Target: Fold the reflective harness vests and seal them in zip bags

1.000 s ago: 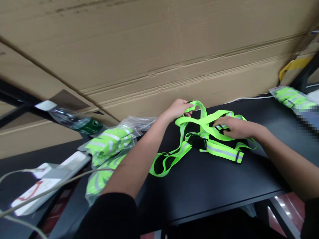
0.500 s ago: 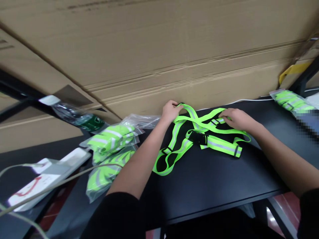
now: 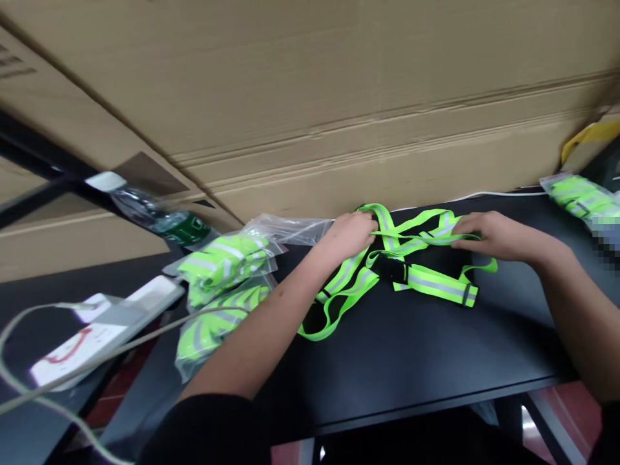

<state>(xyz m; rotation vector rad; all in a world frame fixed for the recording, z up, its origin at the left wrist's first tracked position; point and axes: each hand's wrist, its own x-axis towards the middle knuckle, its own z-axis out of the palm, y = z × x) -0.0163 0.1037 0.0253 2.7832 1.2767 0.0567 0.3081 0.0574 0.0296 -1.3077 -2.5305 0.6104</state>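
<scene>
A neon green harness of straps with grey reflective stripes [image 3: 438, 284] lies spread on the black table, its black buckle [image 3: 391, 268] near the middle. My left hand [image 3: 351, 236] pinches a strap at the upper left of the harness; its fingertips are partly hidden. On the upper right side, my right hand [image 3: 491, 236] has its fingers closed on another strap, which stretches between both hands. A loop of strap with a slider rests at the lower left, beyond my left forearm.
Bagged green straps [image 3: 225, 261] lie left of my left forearm, near a plastic bottle [image 3: 150, 210] and a white power strip [image 3: 106, 332] with cables. Another bagged bundle [image 3: 581, 197] is at the far right. Cardboard boxes [image 3: 363, 129] stand behind the black table [image 3: 411, 361].
My left hand has moved down and right onto the harness. My right hand has shifted slightly right, and a strap is now drawn between them. The view has shifted a little.
</scene>
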